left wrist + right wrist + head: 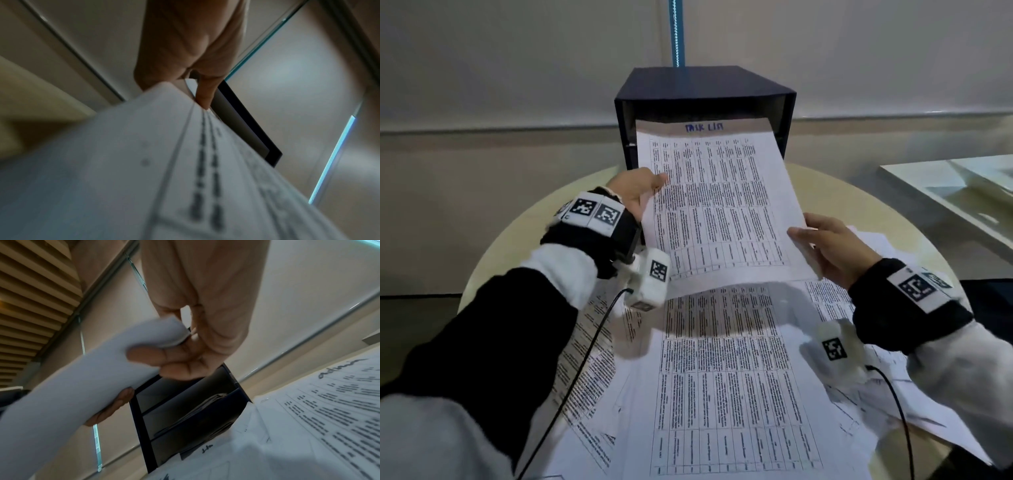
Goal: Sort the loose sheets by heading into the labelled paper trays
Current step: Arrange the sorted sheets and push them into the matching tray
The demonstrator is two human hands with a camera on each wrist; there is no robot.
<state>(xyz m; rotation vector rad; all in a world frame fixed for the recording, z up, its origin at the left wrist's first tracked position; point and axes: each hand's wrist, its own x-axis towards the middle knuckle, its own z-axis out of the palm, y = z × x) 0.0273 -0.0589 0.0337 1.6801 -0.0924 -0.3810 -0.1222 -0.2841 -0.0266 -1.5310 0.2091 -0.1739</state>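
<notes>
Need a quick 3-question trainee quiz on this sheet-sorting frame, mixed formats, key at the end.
1. True or false: both hands hold the lifted sheet.
2. Its handwritten heading reads: A) Admin B) Task List C) Invoice
3. Fill in: the sheet's far edge points at the dark ____.

Key: 1 true: left hand grips the left edge, right hand the near right corner. 2 B. 3 tray unit.

Pale wall (517, 51) behind round table (524, 226)

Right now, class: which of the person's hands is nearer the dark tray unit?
Left. The left hand holds the sheet's edge just before the tray unit; the right hand grips farther back.
</notes>
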